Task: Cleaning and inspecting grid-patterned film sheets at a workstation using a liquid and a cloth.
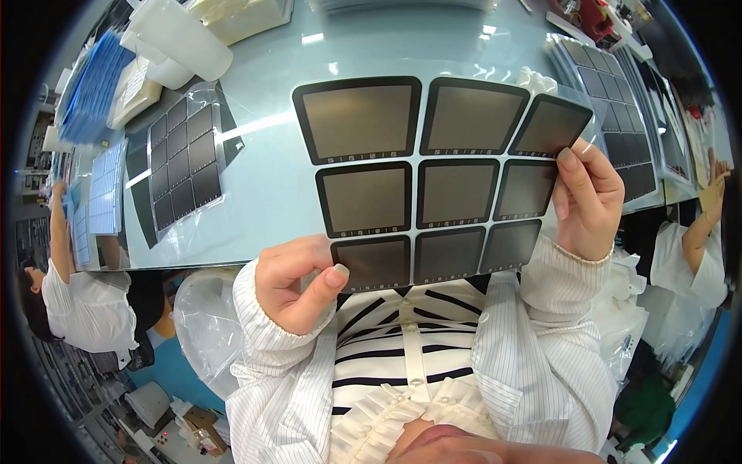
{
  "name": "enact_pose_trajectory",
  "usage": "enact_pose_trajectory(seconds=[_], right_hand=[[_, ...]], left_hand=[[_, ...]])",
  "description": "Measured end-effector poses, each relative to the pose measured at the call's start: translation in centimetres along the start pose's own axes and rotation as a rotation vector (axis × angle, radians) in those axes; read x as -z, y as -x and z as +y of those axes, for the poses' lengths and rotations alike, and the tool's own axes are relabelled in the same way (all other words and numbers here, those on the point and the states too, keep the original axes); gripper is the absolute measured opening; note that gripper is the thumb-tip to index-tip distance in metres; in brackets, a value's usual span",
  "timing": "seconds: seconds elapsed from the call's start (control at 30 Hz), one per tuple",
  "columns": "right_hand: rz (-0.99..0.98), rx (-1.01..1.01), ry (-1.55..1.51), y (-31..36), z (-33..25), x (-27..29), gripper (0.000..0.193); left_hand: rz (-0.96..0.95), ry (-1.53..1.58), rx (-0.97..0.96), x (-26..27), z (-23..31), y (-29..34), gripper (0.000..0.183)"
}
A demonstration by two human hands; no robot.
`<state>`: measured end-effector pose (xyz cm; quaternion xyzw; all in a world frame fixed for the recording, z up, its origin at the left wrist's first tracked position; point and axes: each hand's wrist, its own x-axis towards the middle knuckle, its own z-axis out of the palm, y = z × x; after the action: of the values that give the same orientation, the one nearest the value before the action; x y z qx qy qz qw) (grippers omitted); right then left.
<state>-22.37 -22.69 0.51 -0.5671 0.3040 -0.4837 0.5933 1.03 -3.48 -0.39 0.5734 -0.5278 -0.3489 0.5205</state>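
Observation:
A clear film sheet [457, 195] carrying several dark, black-bordered rectangular panels in a grid is held up in front of me, tilted above the table's near edge. My left hand [297, 280] pinches its lower left corner, thumb on the front face. At the right edge, between the top and middle rows, my right hand [590, 199] grips the same sheet with thumb and fingers. The fingers behind the sheet are partly hidden. On the table to the left lies a similar paneled sheet [184, 158]; more such sheets [610, 100] lie at the right.
The pale table [270, 209] holds a white plastic jug [182, 39], a stack of blue sheets [93, 85] and a white crumpled piece [535, 80]. Below its left edge stands a bin lined with clear plastic [207, 325]. Co-workers [89, 305] are at both sides.

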Motion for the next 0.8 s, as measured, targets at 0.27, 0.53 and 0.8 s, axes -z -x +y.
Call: enact_pose_trajectory(seconds=[0.27,0.53,0.8], right_hand=[[0.057,0.019,-0.094,-1.7,-0.3,-0.4,0.018],[0.001,0.082,-0.091,-2.5,-0.6,-0.5,0.019],[-0.047,0.092,-0.094,-2.6,-1.0,-2.5,0.018]], left_hand=[[-0.010,-0.020,-0.101,0.2,-0.8,0.0,0.017],[-0.021,-0.070,0.034,0.6,-0.3,0.4,0.016],[0.130,-0.005,0.126,1.4,-0.6,1.2,0.017]])
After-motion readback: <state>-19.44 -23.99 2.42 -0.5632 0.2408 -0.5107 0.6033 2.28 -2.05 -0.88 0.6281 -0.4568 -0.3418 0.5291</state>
